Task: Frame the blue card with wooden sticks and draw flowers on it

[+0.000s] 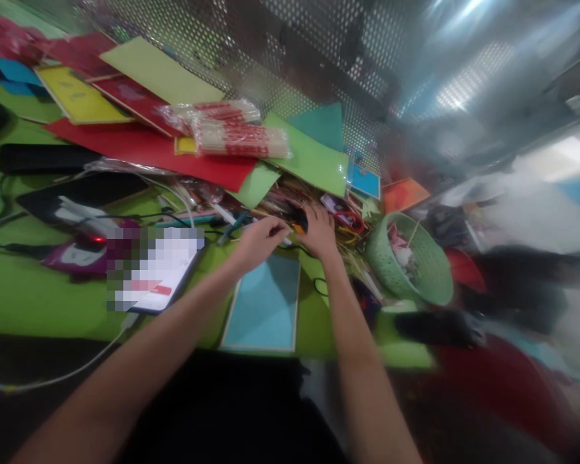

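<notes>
My left hand (pixel 262 242) is above the far edge of a light blue board (pixel 265 303) with a pale border. Its fingertips are pinched together; anything between them is too small to make out. To its right, my right hand (pixel 320 231) reaches into a heap of thin sticks (pixel 290 195) and small odds and ends, fingers spread and slightly bent. Just beyond that hand lie a red loop (pixel 354 222) and a dark, phone-like item. Clear-wrapped bundles of sticks (pixel 241 140) rest on coloured sheets behind both hands.
A lit phone (pixel 162 267) with a white cable lies left of my left arm, near a purple power strip (pixel 84 251). Right of my right arm stands a green basket (pixel 391 258) holding scraps. A perforated metal panel (pixel 290 58) rises behind the green table (pixel 29 296).
</notes>
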The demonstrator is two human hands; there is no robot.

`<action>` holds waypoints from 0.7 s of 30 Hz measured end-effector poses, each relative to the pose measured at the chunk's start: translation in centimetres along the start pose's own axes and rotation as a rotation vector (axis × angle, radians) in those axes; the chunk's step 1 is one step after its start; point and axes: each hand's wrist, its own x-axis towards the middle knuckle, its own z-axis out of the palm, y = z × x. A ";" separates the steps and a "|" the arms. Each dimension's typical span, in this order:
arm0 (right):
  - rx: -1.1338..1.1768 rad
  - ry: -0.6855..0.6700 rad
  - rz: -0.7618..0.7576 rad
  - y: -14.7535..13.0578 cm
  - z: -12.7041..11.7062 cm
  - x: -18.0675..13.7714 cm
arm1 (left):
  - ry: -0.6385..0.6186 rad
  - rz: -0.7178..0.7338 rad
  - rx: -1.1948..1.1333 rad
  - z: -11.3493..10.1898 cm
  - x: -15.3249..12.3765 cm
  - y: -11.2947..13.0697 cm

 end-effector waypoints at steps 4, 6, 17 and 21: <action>-0.055 0.047 -0.001 -0.5 1.1 0.2 | 0.060 -0.053 -0.147 -0.5 0.4 0.0; -0.059 0.086 -0.013 -0.5 1.2 0.1 | 0.084 -0.075 -0.205 -0.8 0.4 0.2; 0.566 0.254 0.049 -0.5 -1.8 -2.4 | 0.162 -0.132 -0.425 -0.8 0.4 0.5; 0.920 0.038 0.092 -2.1 -1.5 -3.9 | 0.167 -0.134 -0.473 -0.4 0.5 0.3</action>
